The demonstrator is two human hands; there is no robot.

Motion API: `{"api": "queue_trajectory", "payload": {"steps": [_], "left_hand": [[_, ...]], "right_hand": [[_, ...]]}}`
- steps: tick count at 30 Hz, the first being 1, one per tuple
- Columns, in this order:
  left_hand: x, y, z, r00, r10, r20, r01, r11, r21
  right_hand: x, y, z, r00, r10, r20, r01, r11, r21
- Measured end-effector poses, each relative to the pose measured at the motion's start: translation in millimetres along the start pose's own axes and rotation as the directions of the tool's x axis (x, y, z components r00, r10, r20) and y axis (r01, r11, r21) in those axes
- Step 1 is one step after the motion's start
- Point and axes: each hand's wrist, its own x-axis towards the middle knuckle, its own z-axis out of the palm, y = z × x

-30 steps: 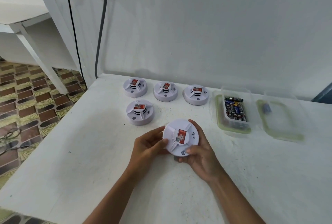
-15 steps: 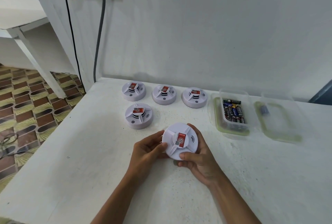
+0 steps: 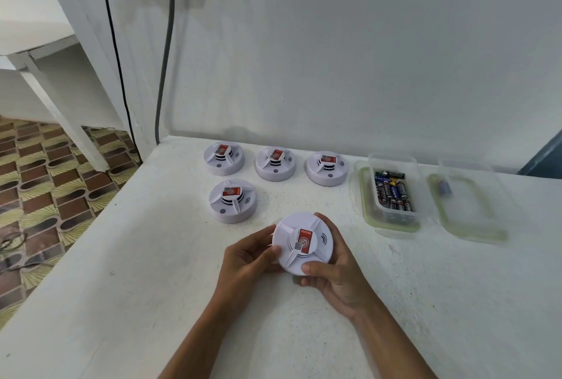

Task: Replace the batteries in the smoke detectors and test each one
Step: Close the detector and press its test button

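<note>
No words or numbers are clear enough to read. Each smoke detector has a red sticker on top, like the one on the held detector, with a round white sign and a small square code, but the print is too tiny. The batteries in the clear box have writing that is blurred.

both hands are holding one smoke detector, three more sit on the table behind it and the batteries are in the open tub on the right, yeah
Not quite: four more sit behind it, not three. The head view shows three detectors in a back row and a fourth in front of them. The rest holds: the left hand and right hand hold one smoke detector, and the batteries lie in the open tub.
</note>
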Motion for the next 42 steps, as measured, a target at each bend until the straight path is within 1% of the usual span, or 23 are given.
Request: {"api": "queue_trajectory", "payload": {"steps": [20,28,33,38,42], "left_hand": [[-0.5,0.9,0.3,1.0,0.007,0.001,-0.008,0.999,0.032],[-1.1,2.5,1.5,1.0,0.015,0.002,-0.015,1.0,0.002],[-0.5,1.9,1.6,1.0,0.017,-0.006,-0.017,1.0,0.015],[-0.9,0.0,-0.3,1.0,0.017,-0.005,-0.017,1.0,-0.011],[-0.6,-0.9,-0.6,1.0,0.015,-0.004,-0.015,1.0,-0.022]], "right_hand": [[-0.5,0.4,-0.9,1.0,-0.003,-0.005,0.003,1.0,0.003],[-0.3,-0.5,0.2,1.0,0.001,-0.01,-0.001,1.0,0.002],[-1.1,-3.0,1.8,1.0,-0.004,0.01,0.004,0.999,0.035],[-1.2,-5.0,1.6,0.999,0.007,0.05,-0.013,0.993,0.12],[-1.5,-4.5,1.3,0.999,0.007,0.036,-0.01,0.997,0.078]]}}
